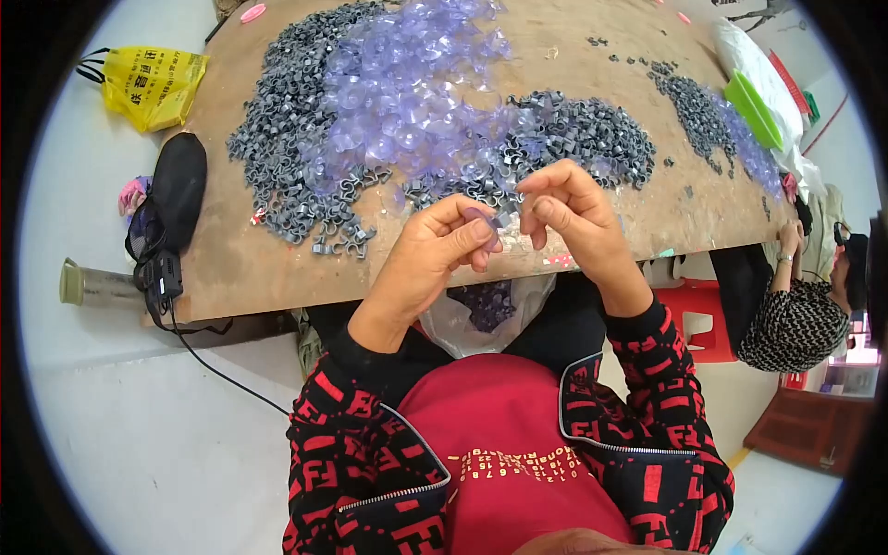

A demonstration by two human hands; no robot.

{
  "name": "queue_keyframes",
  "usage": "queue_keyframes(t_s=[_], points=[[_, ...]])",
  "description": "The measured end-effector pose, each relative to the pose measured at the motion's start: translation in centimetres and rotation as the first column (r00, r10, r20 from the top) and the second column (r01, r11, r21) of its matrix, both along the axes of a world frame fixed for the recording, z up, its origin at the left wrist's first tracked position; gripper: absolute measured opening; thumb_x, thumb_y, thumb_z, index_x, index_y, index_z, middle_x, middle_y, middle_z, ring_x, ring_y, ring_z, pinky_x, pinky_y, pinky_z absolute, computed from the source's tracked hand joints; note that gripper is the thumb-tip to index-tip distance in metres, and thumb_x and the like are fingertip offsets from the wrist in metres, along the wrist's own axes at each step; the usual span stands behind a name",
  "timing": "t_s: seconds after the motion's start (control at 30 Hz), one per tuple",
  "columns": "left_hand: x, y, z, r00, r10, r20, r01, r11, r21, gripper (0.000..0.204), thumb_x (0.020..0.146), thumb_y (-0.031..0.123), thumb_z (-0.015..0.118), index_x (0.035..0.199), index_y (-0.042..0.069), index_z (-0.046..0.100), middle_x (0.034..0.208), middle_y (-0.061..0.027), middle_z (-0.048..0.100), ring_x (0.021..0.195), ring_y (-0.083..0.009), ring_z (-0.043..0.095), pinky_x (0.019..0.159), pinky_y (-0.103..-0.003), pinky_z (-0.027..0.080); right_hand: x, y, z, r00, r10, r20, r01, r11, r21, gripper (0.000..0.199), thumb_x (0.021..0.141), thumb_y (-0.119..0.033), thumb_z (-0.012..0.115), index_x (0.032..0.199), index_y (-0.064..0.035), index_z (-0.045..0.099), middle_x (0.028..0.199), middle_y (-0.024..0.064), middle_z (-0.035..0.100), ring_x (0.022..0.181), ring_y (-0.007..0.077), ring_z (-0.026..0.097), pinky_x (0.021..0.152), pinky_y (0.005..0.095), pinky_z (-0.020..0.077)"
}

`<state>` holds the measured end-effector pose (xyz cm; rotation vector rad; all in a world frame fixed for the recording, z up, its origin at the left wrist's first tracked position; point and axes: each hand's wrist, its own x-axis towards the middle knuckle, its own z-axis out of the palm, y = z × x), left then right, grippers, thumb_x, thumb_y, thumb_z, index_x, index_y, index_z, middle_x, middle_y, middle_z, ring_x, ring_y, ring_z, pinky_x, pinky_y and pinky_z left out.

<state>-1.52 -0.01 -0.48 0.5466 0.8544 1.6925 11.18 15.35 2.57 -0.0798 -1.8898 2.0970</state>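
My left hand (pixel 435 245) is closed, pinching a translucent purple suction cup (pixel 481 222) between thumb and fingers above the table's near edge. Just to its right, my right hand (pixel 573 217) is loosely curled with fingers apart, and nothing shows in it. Beyond both hands lies a heap of clear purple suction cups (pixel 398 102). Small grey plastic clips are piled to the left (pixel 287 120) and right (pixel 583 139) of these cups. A plastic bag (pixel 449 324) with dark purple pieces inside hangs open at my lap.
The wooden table (pixel 250 268) spans the view. A yellow bag (pixel 153 88), a black pouch (pixel 178 185) and a bottle (pixel 102 285) are at the left. A smaller clip pile (pixel 694 111) and a green basin (pixel 754 111) lie right. Another person (pixel 800 314) sits at the right.
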Motion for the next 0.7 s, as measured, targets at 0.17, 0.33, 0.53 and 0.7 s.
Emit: queue_keyframes(t_s=[0.17,0.33,0.53,0.7], points=[[0.3,0.0,0.5,0.998,-0.024,0.051,0.023,0.999,0.035,0.012,0.087,0.016,0.058,0.092,0.005,0.056,0.079,-0.0029,0.058,0.065,-0.0073,0.052,0.061,-0.02,0.044,-0.1,-1.0,0.8,0.996,-0.079,0.041,0.07,0.98,0.186,0.018,0.09,-0.012,0.051,0.102,-0.0001,0.055,0.083,0.0033,0.053,0.067,0.0081,0.051,0.06,0.0207,0.0422],[1.0,-0.7,0.0,1.0,-0.006,0.013,0.006,1.0,0.005,0.013,0.086,0.015,0.058,0.092,0.004,0.056,0.078,-0.0028,0.059,0.065,-0.0072,0.053,0.061,-0.02,0.044,0.8,-0.7,1.3,0.99,-0.019,0.142,-0.021,0.961,0.275,0.016,0.088,-0.009,0.051,0.099,0.0006,0.058,0.083,0.0019,0.053,0.069,0.0068,0.05,0.061,0.0206,0.0418],[4.4,-3.4,-3.0,0.728,-0.238,-0.644,0.108,0.966,-0.235,0.008,0.081,0.007,0.058,0.085,0.0,0.061,0.076,-0.0071,0.063,0.069,-0.0128,0.06,0.061,-0.024,0.047,0.8,2.7,-1.2,0.956,-0.226,0.188,0.147,0.921,0.361,0.015,0.087,-0.01,0.052,0.097,-0.0011,0.059,0.081,-0.0006,0.053,0.069,0.0059,0.048,0.062,0.0196,0.0412],[6.5,-3.7,-9.7,0.246,-0.197,-0.949,-0.027,0.977,-0.21,0.015,0.077,0.009,0.058,0.091,0.004,0.06,0.079,-0.0164,0.06,0.076,-0.0322,0.06,0.065,-0.036,0.048,-1.5,3.1,-4.5,0.932,-0.357,0.059,0.212,0.671,0.711,0.014,0.083,-0.009,0.058,0.095,-0.0033,0.061,0.078,0.0002,0.053,0.069,0.0079,0.049,0.061,0.0225,0.0406]])
